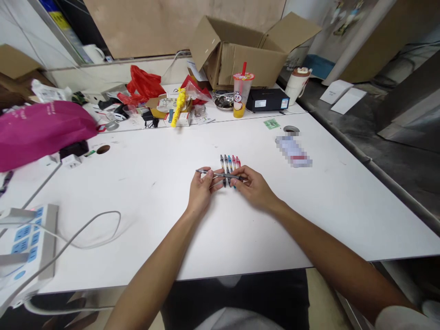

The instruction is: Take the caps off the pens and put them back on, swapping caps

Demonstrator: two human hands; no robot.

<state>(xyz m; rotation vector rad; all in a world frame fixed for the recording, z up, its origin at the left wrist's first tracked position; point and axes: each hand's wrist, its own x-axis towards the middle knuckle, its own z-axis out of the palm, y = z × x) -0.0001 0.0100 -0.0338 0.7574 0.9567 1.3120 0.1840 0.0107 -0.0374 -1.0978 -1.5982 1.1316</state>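
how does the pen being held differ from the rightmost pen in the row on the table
The held pen looks dark and grey, while the rightmost pen shows a pinkish-red end. The held pen runs crosswise between left hand and right hand; the rightmost pen rests on the table, pointing away from the person. Both are slim pens.

An open cardboard box (249, 64) stood behind a red-strawed cup (242, 95) and a black box (267, 100), far back on the desk (137, 165). A magenta bag (44, 128) lay at left, beyond a power strip (30, 244).
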